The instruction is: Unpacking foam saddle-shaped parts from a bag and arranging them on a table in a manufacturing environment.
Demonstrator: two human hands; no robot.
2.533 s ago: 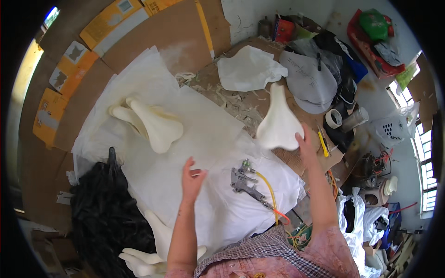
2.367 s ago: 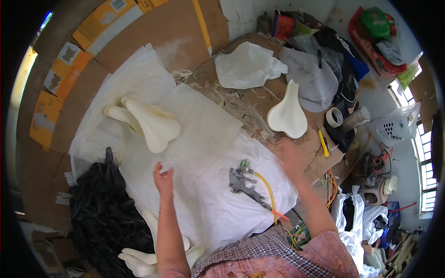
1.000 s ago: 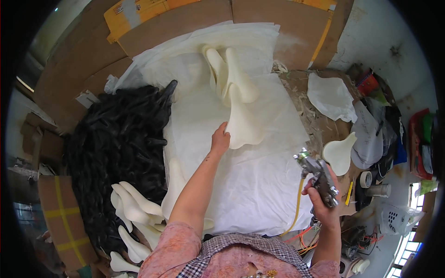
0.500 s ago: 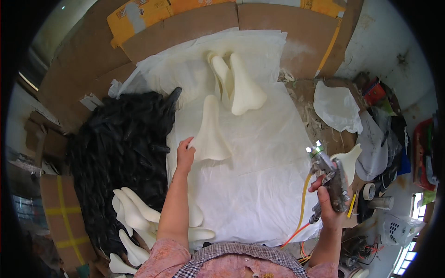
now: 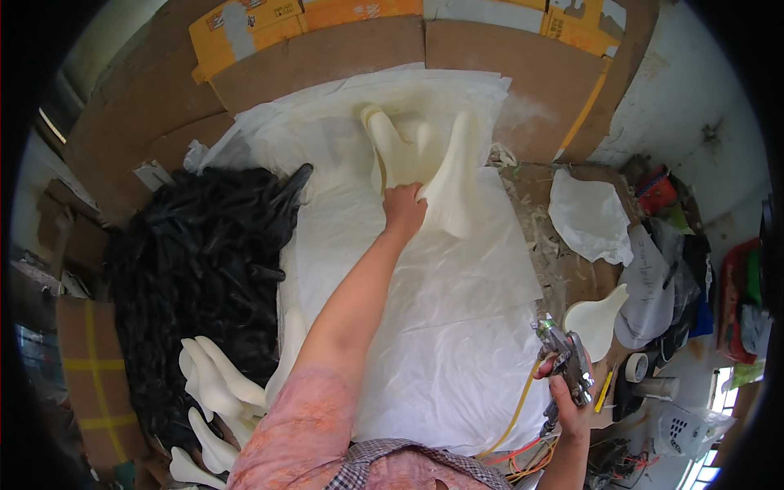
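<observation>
My left hand reaches far out over the white sheet, fingers closed on the left edge of a cream saddle-shaped foam pad. The pad's narrow nose points away from me. Just left of it stand more cream saddle pads, close together and partly hidden by one another. In my right hand, at the lower right, is a metal spray gun with a yellow hose attached. The gun's nozzle points up and away. Another saddle pad lies just beyond the gun.
A heap of black glossy pieces covers the left side. Several cream saddle pads lean together at the lower left. Cardboard walls rise at the back. A tape roll and a white basket sit at right.
My left hand has carried a saddle pad away from me and rightward, to the group at the far side. The spray gun has lowered slightly in my right hand.
</observation>
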